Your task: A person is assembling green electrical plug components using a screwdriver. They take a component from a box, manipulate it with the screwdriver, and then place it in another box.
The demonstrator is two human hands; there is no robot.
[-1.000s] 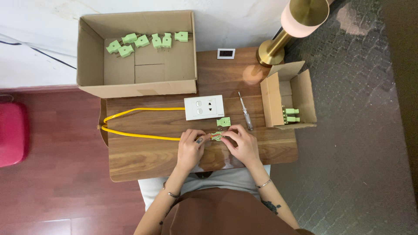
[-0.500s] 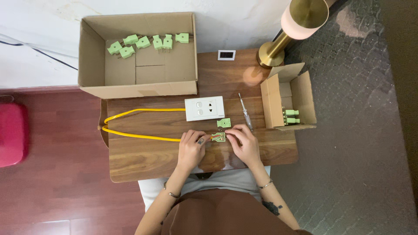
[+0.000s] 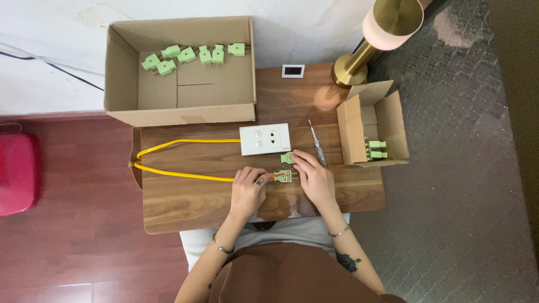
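Observation:
An opened green plug [image 3: 284, 176] lies on the wooden table [image 3: 185, 202], with coloured wires running into it from a yellow cable [image 3: 179, 174]. My left hand [image 3: 249, 192] pins the cable end just left of the plug. My right hand [image 3: 314, 178] rests to the plug's right, its fingertips touching the plug and a separate green plug cover [image 3: 288, 158] just above. The cable loops left and back to a white switch-and-socket plate [image 3: 265, 139].
A screwdriver [image 3: 316, 149] lies right of the plate. A large cardboard box [image 3: 179, 109] at the back holds several green plugs [image 3: 188, 54]. A small box [image 3: 373, 126] at right holds two more. A brass lamp [image 3: 370, 39] and a small digital display [image 3: 292, 70] stand behind.
Both hands stay at the plug. My right fingertips have shifted slightly up toward the loose green cover. Nothing else has moved.

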